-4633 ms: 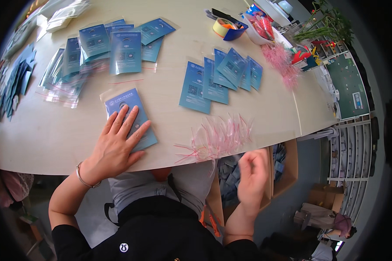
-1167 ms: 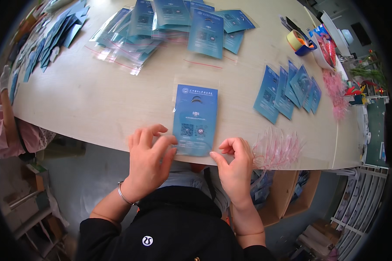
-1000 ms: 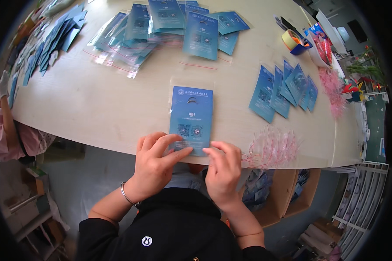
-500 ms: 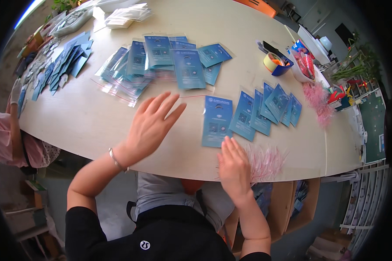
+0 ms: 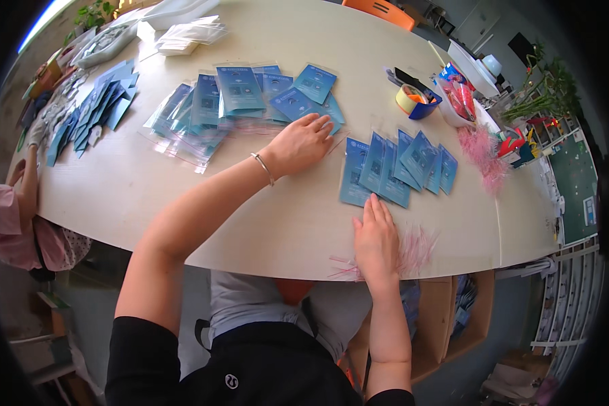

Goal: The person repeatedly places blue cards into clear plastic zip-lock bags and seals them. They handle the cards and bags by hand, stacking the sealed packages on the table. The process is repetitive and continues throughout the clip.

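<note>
Over the far pile of blue bagged cards [image 5: 241, 95], my left hand [image 5: 302, 145] is open, its bent fingers resting on the lower edge of a tilted blue card [image 5: 292, 103]. Whether the thumb is under that card is hidden. My right hand [image 5: 377, 238] lies nearly flat, fingers straight and side by side, tips at the bottom edge of a row of cards. The leftmost card [image 5: 354, 177] of that row stands beside several overlapping blue cards [image 5: 418, 159] in clear sleeves. Thin clear and pink plastic strips [image 5: 418, 252] lie around my right hand.
Loose blue cards [image 5: 105, 101] and a white stack [image 5: 191, 35] lie at the far left. A yellow tape roll [image 5: 407, 99], a white bowl of red packets [image 5: 457, 108] and pink shredded strands [image 5: 482, 155] sit at the right. Another person's pink sleeve [image 5: 5, 210] shows at the left edge.
My left hand has moved right and forward onto the pile, where the front card now lies tilted. The single card has shifted right against the row, with my right hand following.
</note>
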A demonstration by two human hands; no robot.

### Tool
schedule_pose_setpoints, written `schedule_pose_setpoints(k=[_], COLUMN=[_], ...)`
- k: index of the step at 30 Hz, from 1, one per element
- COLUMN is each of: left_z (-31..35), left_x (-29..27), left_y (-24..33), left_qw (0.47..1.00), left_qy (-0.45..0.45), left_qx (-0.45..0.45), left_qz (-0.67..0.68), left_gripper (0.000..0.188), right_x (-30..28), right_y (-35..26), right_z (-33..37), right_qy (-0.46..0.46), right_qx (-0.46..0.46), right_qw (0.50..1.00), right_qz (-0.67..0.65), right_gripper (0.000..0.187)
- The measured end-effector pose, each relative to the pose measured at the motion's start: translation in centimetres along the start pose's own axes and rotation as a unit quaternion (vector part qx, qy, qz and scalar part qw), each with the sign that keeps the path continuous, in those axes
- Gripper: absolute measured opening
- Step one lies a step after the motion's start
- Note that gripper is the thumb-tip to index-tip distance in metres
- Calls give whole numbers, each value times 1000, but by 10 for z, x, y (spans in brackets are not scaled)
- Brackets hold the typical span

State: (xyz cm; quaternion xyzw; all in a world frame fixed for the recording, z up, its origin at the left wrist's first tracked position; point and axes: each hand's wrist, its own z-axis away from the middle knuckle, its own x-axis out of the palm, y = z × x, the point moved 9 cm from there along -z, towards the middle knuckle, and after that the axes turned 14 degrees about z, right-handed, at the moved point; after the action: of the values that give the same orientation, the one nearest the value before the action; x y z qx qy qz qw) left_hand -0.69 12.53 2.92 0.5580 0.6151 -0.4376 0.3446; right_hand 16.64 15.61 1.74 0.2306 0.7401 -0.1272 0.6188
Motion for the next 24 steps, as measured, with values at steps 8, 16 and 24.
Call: schedule_pose_setpoints(k=[8,16,24], left_z=[86,158,138], left_x=[-45,-82,-59], left_y=[37,91,79], left_qw=[982,942,931], left_qy=[-38,-88,-110], left_qx=[47,-5,-141], left_qz=[178,324,318], left_gripper=[42,47,64], right_x=[-8,-36,-25], right_y=[20,-68,-67], right_z=[9,44,33], right_qy=[38,91,40], right_qx=[47,-171,-92], right_qw=[998,949,942], right_qz=[28,-249,-319], right_gripper=[43,24,17])
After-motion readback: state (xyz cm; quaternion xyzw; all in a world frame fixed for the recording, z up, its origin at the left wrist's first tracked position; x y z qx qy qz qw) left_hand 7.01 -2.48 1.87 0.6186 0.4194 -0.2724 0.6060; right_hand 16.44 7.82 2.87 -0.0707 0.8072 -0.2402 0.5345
